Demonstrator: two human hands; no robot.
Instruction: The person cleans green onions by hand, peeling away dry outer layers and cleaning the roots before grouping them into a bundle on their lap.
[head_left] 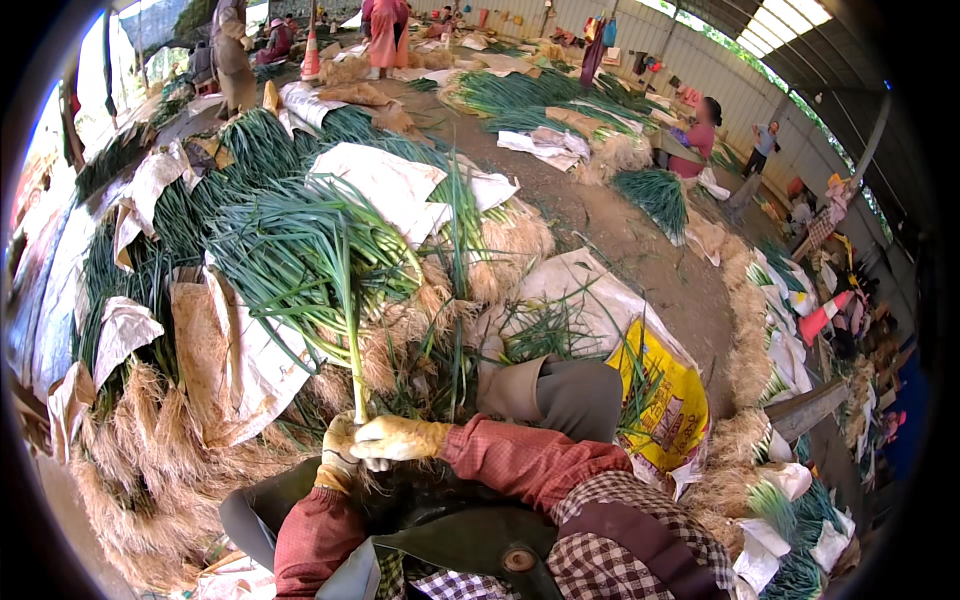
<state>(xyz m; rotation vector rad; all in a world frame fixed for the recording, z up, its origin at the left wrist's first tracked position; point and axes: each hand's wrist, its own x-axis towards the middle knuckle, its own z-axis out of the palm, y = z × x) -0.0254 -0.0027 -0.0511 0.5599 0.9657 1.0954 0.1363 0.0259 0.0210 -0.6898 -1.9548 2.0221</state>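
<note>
In front of my lap, a few scallions point(354, 345) stand upright with leaves up and pale stems down. My left hand point(338, 456), in a cream work glove, is closed around their lower end. Pressed against it is my right hand point(402, 440), in a yellowish glove, with its fingers closed at the root end of the same stems. The roots are mostly hidden by the gloves. Just beyond my hands lies a big heap of scallions point(290, 240), with dry, straw-coloured roots point(390, 335) toward me.
White sacking point(380, 185) covers parts of the heap. A yellow printed sack point(660, 400) lies right of my knee point(580, 395), with loose leaves on it. More scallion piles point(560, 100) line the bare floor point(630, 265). A co-worker point(695, 140) sits at far right; others stand farther back.
</note>
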